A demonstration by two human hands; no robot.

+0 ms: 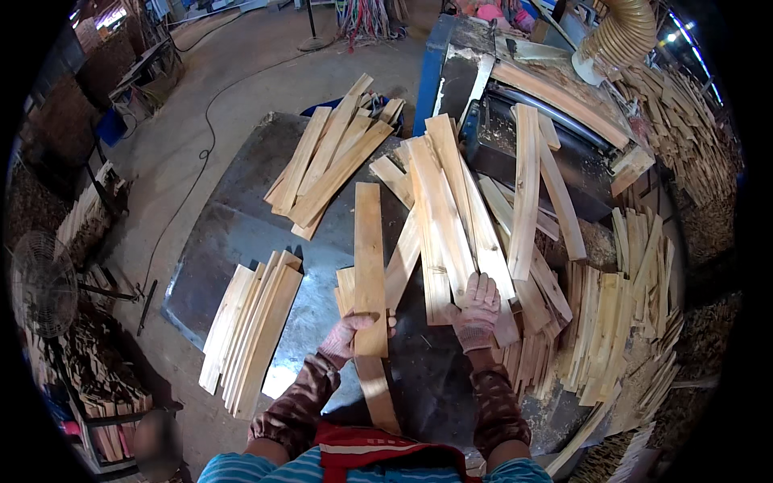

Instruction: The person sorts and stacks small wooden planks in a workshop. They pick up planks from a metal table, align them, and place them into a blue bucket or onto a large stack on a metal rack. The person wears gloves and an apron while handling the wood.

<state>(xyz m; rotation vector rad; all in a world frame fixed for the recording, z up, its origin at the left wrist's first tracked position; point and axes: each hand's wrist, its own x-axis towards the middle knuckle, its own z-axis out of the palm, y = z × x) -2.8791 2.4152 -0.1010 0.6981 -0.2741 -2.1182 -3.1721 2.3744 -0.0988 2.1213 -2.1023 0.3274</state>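
Note:
My left hand (349,334), in a pale work glove, is closed round a wooden board (369,241) held lengthwise over the metal table (241,217). Its thumb lies across the top face and fingertips show at the far edge. Below that board another plank (377,394) runs toward my body. My right hand (477,310), gloved with bare fingertips, lies flat with fingers stretched forward on the near ends of a loose pile of boards (439,205). How many boards lie under the palm is hidden.
A neat row of boards (254,326) lies at the left, and a loose stack (330,161) at the far side. A machine with a roller (555,121) and a ribbed hose (620,36) stand at the far right. More planks (600,330) are stacked at right; a fan (44,282) stands left.

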